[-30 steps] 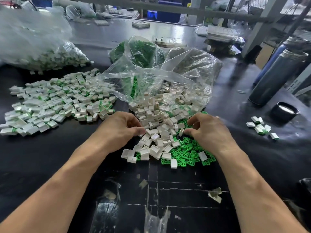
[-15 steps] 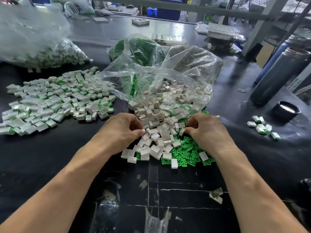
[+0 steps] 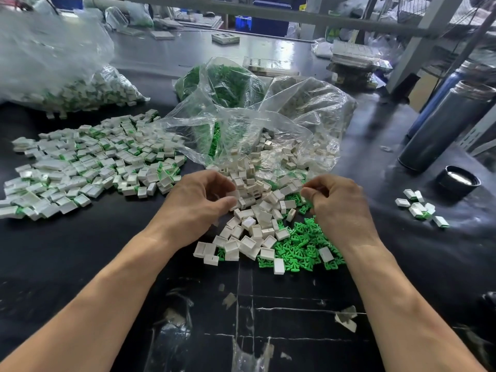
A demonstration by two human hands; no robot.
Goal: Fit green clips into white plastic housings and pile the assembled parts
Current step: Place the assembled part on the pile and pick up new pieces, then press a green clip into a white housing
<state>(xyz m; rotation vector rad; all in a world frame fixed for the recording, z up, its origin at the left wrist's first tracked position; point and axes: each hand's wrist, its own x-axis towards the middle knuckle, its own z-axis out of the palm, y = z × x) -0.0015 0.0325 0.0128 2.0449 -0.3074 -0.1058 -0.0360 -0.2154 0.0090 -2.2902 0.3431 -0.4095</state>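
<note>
A heap of loose white housings (image 3: 255, 224) spills from a clear bag (image 3: 303, 116) onto the black table (image 3: 80, 251). Loose green clips (image 3: 300, 245) lie right of the heap. My left hand (image 3: 198, 202) hovers at the heap's left edge and pinches a white housing (image 3: 232, 195) between thumb and forefinger. My right hand (image 3: 338, 202) is above the clips, its thumb and curled fingers pinched together on what looks like a small green clip, mostly hidden. The wide pile of assembled white-and-green parts (image 3: 88, 167) lies to the left.
A bag of assembled parts (image 3: 80, 89) sits at the back left and a bag of green clips (image 3: 225, 81) behind the housings. To the right stand a dark flask (image 3: 445, 124), its black lid (image 3: 457, 181) and several assembled parts (image 3: 418, 208). Tape scraps mark the near table.
Both hands have lifted slightly off the heap. The left hand now has a housing between thumb and forefinger, and the right hand's fingers have closed together.
</note>
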